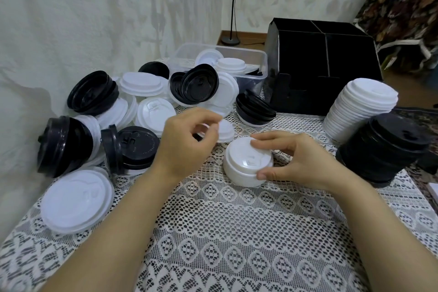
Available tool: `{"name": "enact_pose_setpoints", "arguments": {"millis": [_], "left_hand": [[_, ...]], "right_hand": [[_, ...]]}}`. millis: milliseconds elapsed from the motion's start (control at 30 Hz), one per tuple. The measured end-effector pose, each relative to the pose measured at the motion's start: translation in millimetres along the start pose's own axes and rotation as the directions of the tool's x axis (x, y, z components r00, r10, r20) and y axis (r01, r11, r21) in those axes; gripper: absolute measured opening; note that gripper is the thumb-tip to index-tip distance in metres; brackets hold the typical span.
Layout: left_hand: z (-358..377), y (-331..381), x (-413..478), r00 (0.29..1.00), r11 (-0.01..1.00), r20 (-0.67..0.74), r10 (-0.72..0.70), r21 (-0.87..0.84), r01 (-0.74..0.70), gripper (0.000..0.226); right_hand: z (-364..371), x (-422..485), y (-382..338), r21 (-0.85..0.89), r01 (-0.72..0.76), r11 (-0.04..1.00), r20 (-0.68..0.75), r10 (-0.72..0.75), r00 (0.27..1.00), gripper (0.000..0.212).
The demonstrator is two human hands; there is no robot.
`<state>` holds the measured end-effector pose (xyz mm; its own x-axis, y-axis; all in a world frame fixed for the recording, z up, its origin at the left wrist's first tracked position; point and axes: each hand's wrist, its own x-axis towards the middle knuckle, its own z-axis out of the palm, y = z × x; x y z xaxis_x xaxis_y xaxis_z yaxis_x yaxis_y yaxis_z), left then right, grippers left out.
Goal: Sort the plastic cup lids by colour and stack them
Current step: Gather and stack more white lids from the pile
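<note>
A short stack of white lids (246,161) stands on the lace cloth at the centre. My right hand (294,161) grips it, thumb on its near side and fingers on top. My left hand (187,142) hovers just left of it with fingers curled; a white lid (226,129) lies behind the fingertips, and whether they pinch it is unclear. Mixed black and white lids (142,106) lie in a loose heap at the left and back. At the right stand a tall white stack (355,106) and a tall black stack (384,147), both leaning.
A clear plastic tub (251,59) holding a few lids sits at the back centre. A black divided organiser box (320,61) stands at the back right. A large white lid (75,199) lies near the table's left edge. Lace tablecloth (225,232) covers the near part.
</note>
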<state>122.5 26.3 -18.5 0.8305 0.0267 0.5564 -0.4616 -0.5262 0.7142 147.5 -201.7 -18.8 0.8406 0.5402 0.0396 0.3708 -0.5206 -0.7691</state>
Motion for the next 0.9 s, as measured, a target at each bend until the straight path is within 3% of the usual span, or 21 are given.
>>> {"name": "enact_pose_setpoints", "arguments": {"millis": [67, 200, 267, 633, 833, 900], "left_hand": [[-1, -6, 5, 0.998, 0.986, -0.048, -0.036, 0.162, 0.043, 0.032], [1, -21, 7, 0.949, 0.907, 0.237, -0.208, 0.410, 0.096, 0.062], [3, -25, 7, 0.918, 0.878, 0.302, -0.258, 0.470, 0.092, 0.070], [5, -27, 10, 0.925, 0.904, 0.249, -0.287, 0.389, 0.176, 0.074], [2, -18, 10, 0.991, 0.961, 0.027, -0.134, 0.248, 0.124, 0.066], [3, -12, 7, 0.998, 0.984, 0.023, -0.055, 0.169, 0.050, 0.068]], "right_hand": [[0, 0, 0, -0.004, -0.003, 1.000, -0.002, 0.003, 1.000, 0.065], [0, 1, 1, -0.001, 0.006, 1.000, -0.004, -0.006, 1.000, 0.067], [0, 1, 1, -0.001, 0.010, 1.000, -0.001, -0.010, 1.000, 0.065], [-1, 1, 3, 0.000, 0.009, 1.000, -0.001, -0.009, 1.000, 0.062], [0, 0, 2, 0.005, 0.019, 1.000, -0.006, -0.019, 1.000, 0.061], [-1, 0, 3, 0.001, 0.021, 1.000, -0.004, -0.021, 1.000, 0.062]]}}
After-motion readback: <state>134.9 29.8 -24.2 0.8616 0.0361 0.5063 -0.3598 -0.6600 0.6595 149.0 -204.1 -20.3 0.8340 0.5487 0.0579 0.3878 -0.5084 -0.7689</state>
